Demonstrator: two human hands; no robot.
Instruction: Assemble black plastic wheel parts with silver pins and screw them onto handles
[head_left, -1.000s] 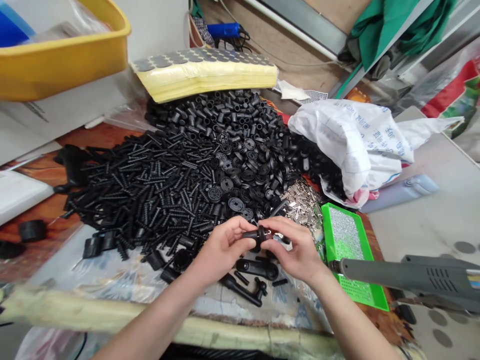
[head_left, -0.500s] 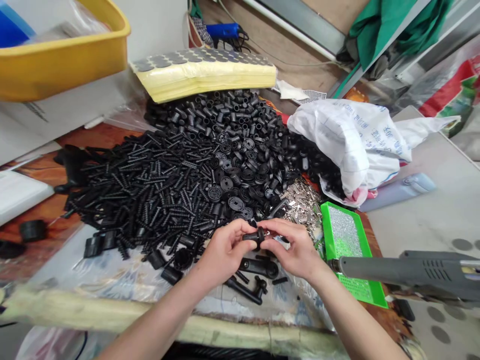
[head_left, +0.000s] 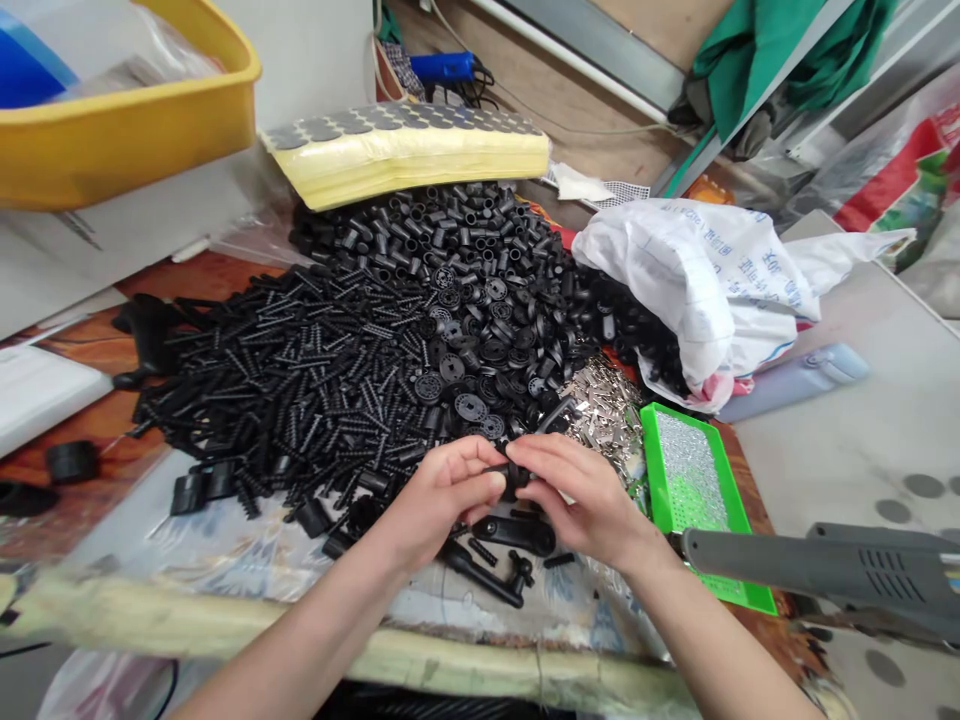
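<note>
Black plastic fitting (head_left: 514,480) pinched between left hand (head_left: 441,492) and right hand (head_left: 583,490); forearms converging, fingers curled.

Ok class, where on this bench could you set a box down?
The grey bench top right of the green tray, below the white bag, has room. Black plastic parts crowd the middle, up to the left hand and right hand.

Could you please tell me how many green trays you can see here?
1: the green tray, right of the right hand, beside the silver parts. Others could lie hidden.
</note>
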